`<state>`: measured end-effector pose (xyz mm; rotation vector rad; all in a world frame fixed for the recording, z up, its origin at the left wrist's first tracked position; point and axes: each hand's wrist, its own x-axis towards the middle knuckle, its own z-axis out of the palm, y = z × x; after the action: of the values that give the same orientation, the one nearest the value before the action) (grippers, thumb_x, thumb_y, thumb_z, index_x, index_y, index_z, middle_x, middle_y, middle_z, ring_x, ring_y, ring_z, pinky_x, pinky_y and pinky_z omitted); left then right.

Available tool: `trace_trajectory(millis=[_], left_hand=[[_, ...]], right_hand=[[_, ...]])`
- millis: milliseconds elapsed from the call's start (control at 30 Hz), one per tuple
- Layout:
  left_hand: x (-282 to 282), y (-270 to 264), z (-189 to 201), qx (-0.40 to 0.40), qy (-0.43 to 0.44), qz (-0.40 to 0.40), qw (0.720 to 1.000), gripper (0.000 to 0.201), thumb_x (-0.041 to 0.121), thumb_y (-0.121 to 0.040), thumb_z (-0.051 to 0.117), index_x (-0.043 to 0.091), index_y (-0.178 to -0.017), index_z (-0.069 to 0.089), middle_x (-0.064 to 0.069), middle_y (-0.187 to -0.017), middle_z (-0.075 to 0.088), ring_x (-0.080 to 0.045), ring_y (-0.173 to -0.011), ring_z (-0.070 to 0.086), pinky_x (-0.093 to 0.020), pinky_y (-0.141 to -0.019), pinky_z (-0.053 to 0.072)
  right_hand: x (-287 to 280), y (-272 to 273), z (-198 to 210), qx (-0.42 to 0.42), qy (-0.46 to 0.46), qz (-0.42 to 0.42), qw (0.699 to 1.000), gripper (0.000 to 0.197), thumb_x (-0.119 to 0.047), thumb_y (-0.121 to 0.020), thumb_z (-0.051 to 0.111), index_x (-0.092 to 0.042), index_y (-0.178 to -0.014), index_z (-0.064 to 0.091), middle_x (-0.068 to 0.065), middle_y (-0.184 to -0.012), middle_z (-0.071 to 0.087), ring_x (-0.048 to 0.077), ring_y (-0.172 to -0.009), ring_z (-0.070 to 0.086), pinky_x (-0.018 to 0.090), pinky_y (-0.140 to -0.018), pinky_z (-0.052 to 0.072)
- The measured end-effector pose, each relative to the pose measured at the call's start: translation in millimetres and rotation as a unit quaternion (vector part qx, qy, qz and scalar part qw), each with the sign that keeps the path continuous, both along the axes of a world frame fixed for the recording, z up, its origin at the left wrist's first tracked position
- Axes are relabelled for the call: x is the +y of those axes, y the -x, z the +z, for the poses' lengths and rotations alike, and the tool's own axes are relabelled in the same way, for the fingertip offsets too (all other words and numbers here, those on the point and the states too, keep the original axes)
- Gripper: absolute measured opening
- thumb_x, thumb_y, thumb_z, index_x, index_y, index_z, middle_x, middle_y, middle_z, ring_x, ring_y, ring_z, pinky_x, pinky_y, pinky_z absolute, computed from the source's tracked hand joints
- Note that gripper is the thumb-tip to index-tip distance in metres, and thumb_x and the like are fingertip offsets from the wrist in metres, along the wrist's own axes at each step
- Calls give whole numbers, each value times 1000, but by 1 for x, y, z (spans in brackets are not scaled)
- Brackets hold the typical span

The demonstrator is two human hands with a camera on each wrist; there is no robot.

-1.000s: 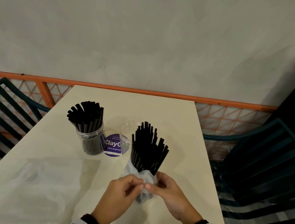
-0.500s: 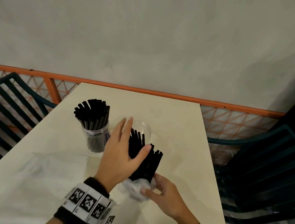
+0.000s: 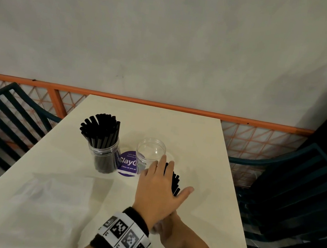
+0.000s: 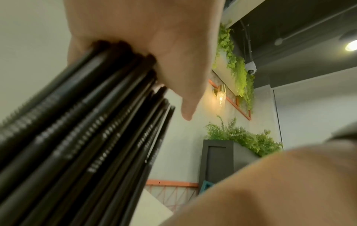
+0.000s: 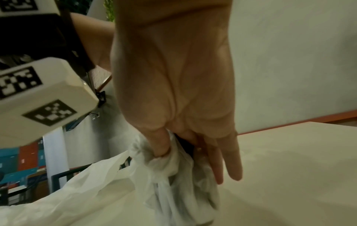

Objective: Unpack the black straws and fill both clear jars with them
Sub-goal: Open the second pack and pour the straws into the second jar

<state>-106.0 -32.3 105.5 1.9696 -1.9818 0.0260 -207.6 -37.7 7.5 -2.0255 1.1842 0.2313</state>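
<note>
A clear jar (image 3: 104,153) packed with black straws (image 3: 100,130) stands at mid-table. Right of it is an empty clear jar (image 3: 150,153). Just in front of the empty jar, my left hand (image 3: 161,185) lies flat with straight fingers over the tips of a loose straw bundle (image 3: 175,182). In the left wrist view the palm (image 4: 173,53) presses on the straw ends (image 4: 96,122). Under my left wrist, my right hand (image 3: 175,234) holds the bundle's base. Its thumb and fingers (image 5: 162,146) pinch the crumpled white plastic wrapper (image 5: 173,166) there.
A loose clear plastic bag (image 3: 47,192) lies on the cream table (image 3: 179,125) at the near left. A purple round sticker (image 3: 128,162) sits between the jars. Dark green chairs (image 3: 4,120) (image 3: 294,191) flank the table, and an orange railing (image 3: 161,104) runs behind it.
My left hand left the wrapper, reached up the bundle and now lies flat on the straw tips. The bundle sits lower and shows less. My right hand stays on the wrapper.
</note>
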Motion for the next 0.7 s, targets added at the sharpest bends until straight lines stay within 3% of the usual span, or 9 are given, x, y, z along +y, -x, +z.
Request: trace_trajectory(millis=[67,133,267,333,400,467,500,600,700], left_hand=[[-3,0,-1,6,11,3,1000,53,60,-76,41,14,-92,63,-6,-105,69,-23,-92,66,-35,-70,55],[-6,-5,-1,40,18,-11,999,31,41,-78,44,15,-85,60,-1,-89,68,-21,-80,65,-33,-64,54],[-7,-20,-3,94,60,-61,992,27,22,-79,43,17,-95,63,1,-80,67,-18,-74,62,-32,-65,54],[-6,-25,-3,91,74,-99,988,31,21,-80,43,17,-102,64,0,-87,68,-18,-81,64,-33,-72,55],[-6,-26,-6,74,65,-129,987,32,22,-82,42,16,-106,62,-5,-114,66,-20,-103,62,-33,-91,52],[-8,-25,-8,60,40,-171,983,34,25,-86,39,17,-114,56,-7,-140,49,-21,-127,47,-31,-108,32],[-8,-25,-8,48,36,-198,978,36,26,-88,38,19,-120,52,-4,-143,46,-21,-131,43,-32,-109,26],[-13,-29,-7,19,19,-248,968,39,28,-87,40,19,-121,56,1,-127,62,-17,-120,55,-32,-101,41],[-20,-38,-8,68,12,-231,970,39,30,-88,38,14,-116,61,-5,-125,63,-20,-116,58,-35,-100,44]], right_hand=[[3,-4,2,9,13,-1,1000,39,-24,-95,31,-12,-133,26,12,-128,34,23,-93,39,36,-89,41],[6,-6,2,5,45,-13,999,48,-25,-97,30,-6,-139,19,15,-130,31,22,-93,37,33,-86,37],[9,-4,-8,-61,73,-46,994,56,-31,-97,34,-6,-143,13,13,-124,36,19,-86,36,29,-82,39],[10,-1,-11,-113,64,-62,990,61,-34,-95,39,-14,-144,10,7,-117,36,17,-84,41,22,-76,37],[11,0,-12,-137,73,-60,986,61,-37,-94,41,-13,-143,14,1,-110,33,9,-83,42,12,-73,35],[11,-1,-14,-145,91,-56,984,57,-36,-94,42,-8,-139,22,1,-106,32,0,-81,39,7,-72,34],[10,-2,-13,-146,97,-54,983,55,-34,-94,42,-7,-138,24,3,-106,33,2,-83,41,8,-73,34],[10,-6,-8,-144,95,-55,983,60,-41,-89,37,-11,-139,23,4,-109,35,15,-93,43,22,-86,37],[11,-8,-9,-151,93,-69,982,69,-51,-89,38,-11,-142,20,1,-104,35,12,-87,39,12,-76,34]])
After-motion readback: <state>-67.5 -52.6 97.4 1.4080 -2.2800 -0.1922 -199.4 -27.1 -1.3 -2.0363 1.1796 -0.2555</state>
